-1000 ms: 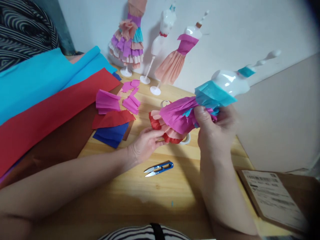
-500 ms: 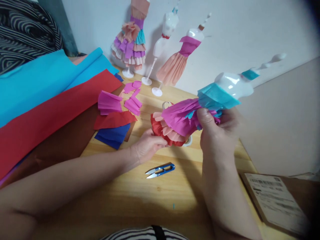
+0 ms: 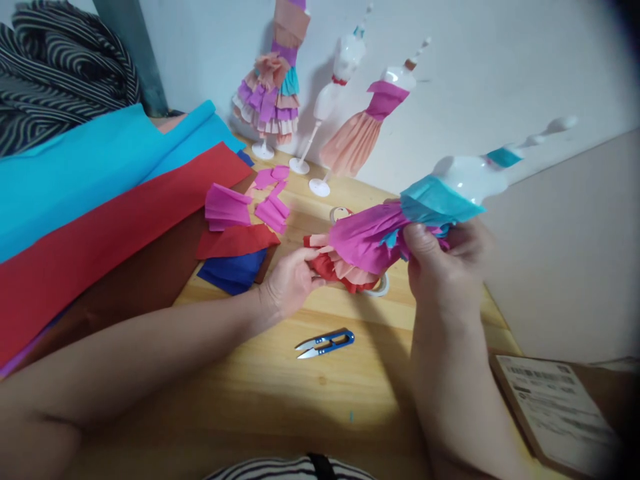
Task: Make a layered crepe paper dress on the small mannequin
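Note:
A small white mannequin (image 3: 460, 179) tilts to the upper right, dressed in a teal crepe-paper bodice and a layered skirt (image 3: 363, 240) of magenta, peach and red. My right hand (image 3: 443, 257) is closed around its waist, thumb on top. At the red and peach hem, my left hand (image 3: 297, 277) pinches the ruffle between thumb and fingers. Below the skirt, blue-handled thread snips (image 3: 326, 343) lie on the wooden table (image 3: 250, 400). A roll of tape (image 3: 381, 285) is partly hidden beneath the hem.
Three mannequins stand at the back: a ruffled dress (image 3: 270, 100), a bare form (image 3: 326, 100), a peach skirt (image 3: 350, 143). Crepe sheets (image 3: 100, 220) cover the left, with cut pieces (image 3: 230, 207) beside them. A labelled cardboard parcel (image 3: 555, 407) lies at right.
My left hand has shifted its fingers on the hem, now with the thumb higher on the ruffle. The whole view has moved slightly, and my right hand keeps its hold.

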Demonstrator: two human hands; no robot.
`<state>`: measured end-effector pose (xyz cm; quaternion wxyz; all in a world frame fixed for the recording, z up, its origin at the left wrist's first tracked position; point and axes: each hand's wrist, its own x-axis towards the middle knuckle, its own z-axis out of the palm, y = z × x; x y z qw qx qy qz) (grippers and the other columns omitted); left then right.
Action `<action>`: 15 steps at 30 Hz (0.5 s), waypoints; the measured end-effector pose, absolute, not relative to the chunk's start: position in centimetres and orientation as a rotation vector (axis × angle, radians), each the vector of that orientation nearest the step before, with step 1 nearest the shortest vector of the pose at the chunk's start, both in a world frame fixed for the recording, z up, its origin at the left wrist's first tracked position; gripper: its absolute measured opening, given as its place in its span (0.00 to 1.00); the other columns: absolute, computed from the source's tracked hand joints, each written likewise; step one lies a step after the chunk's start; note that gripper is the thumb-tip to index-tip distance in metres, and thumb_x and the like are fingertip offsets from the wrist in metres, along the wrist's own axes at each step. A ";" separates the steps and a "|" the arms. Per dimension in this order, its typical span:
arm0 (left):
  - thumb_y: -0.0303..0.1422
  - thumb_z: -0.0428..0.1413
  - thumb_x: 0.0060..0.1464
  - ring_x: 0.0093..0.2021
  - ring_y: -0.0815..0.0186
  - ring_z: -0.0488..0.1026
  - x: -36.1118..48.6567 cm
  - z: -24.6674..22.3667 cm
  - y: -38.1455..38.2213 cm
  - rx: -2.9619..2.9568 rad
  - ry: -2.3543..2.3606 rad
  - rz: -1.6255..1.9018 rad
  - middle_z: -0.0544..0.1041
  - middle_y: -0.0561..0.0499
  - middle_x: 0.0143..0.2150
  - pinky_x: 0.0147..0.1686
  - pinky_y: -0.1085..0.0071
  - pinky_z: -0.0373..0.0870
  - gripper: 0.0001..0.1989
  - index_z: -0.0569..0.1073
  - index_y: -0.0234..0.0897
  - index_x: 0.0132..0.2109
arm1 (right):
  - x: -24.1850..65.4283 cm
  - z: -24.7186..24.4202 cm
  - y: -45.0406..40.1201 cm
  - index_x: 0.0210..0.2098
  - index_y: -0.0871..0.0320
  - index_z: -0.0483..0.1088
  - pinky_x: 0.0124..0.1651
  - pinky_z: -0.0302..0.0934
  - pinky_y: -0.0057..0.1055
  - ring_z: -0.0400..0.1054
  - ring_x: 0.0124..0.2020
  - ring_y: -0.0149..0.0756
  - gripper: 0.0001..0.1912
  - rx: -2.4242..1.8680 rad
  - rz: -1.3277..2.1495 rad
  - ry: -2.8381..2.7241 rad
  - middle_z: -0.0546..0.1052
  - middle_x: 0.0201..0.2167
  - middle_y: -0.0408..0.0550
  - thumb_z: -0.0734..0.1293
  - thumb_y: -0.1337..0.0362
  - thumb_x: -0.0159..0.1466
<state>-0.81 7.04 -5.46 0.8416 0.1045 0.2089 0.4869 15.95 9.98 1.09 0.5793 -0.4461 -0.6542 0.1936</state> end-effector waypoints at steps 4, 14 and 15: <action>0.34 0.55 0.53 0.50 0.59 0.72 -0.9 -4.8 6.8 0.266 0.387 1.048 0.79 0.46 0.45 0.47 0.64 0.65 0.12 0.75 0.38 0.44 | 15.7 1.4 10.6 0.32 0.59 0.75 0.39 0.62 0.35 0.68 0.30 0.35 0.12 -0.902 0.551 -1.443 0.74 0.28 0.45 0.75 0.59 0.52; 0.38 0.59 0.53 0.59 0.58 0.67 -0.1 -2.4 4.0 0.273 0.360 1.066 0.74 0.45 0.56 0.55 0.62 0.63 0.18 0.74 0.38 0.51 | 14.9 3.1 11.1 0.24 0.56 0.73 0.26 0.62 0.27 0.64 0.20 0.28 0.10 -1.123 0.970 -1.193 0.72 0.21 0.39 0.76 0.60 0.46; 0.37 0.59 0.54 0.59 0.58 0.67 -0.1 -2.2 3.7 0.251 0.373 1.077 0.74 0.45 0.56 0.56 0.63 0.63 0.17 0.75 0.38 0.50 | 14.8 2.9 11.3 0.23 0.56 0.72 0.26 0.63 0.27 0.64 0.19 0.27 0.10 -1.141 1.008 -1.172 0.72 0.20 0.39 0.75 0.60 0.46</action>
